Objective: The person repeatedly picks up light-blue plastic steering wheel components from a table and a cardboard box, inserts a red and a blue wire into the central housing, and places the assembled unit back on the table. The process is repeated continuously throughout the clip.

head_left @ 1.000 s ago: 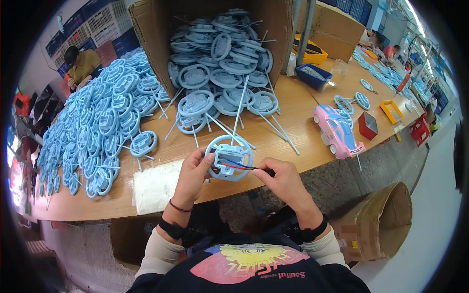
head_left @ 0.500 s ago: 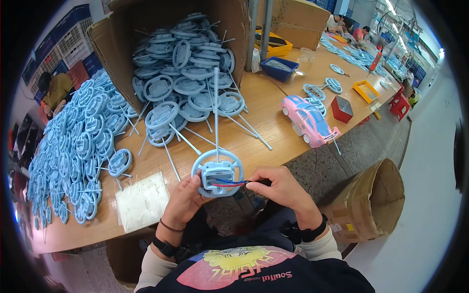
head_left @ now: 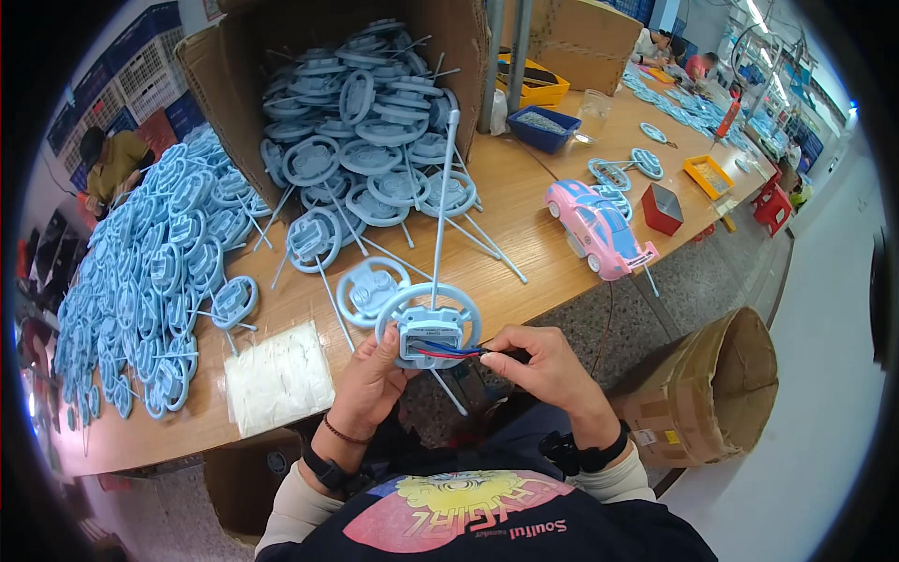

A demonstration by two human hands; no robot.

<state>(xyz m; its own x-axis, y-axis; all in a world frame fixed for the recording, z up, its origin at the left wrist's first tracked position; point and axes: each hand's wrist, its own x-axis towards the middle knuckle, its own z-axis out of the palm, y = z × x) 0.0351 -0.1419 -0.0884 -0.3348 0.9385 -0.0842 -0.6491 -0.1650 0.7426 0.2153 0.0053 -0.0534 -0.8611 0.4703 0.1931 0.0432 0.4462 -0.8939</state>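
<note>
My left hand (head_left: 371, 377) holds a light-blue toy steering wheel (head_left: 473, 318) by its lower left rim, the thumb on top. The wheel's boxy back, with an open compartment, is turned up toward me, and a long rod points away from it. Red and blue wires (head_left: 451, 353) run from the compartment to my right hand (head_left: 536, 363), which pinches them together near a dark part mostly hidden by the fingers. Just beyond the held wheel, another light-blue steering wheel (head_left: 372, 288) lies face up at the table edge.
A cardboard box (head_left: 220, 94) full of such wheels lies open on the table, with a big heap (head_left: 164, 272) to its left. A white plastic packet (head_left: 279, 379) lies nearer. To the right are a pink toy car (head_left: 599, 229), a red box (head_left: 661, 208) and a floor carton (head_left: 688, 393).
One wheel has slid from the box's front pile toward me, stopping beside the held wheel. The held wheel sits slightly further right, its rod leaning more. Both hands keep their grip.
</note>
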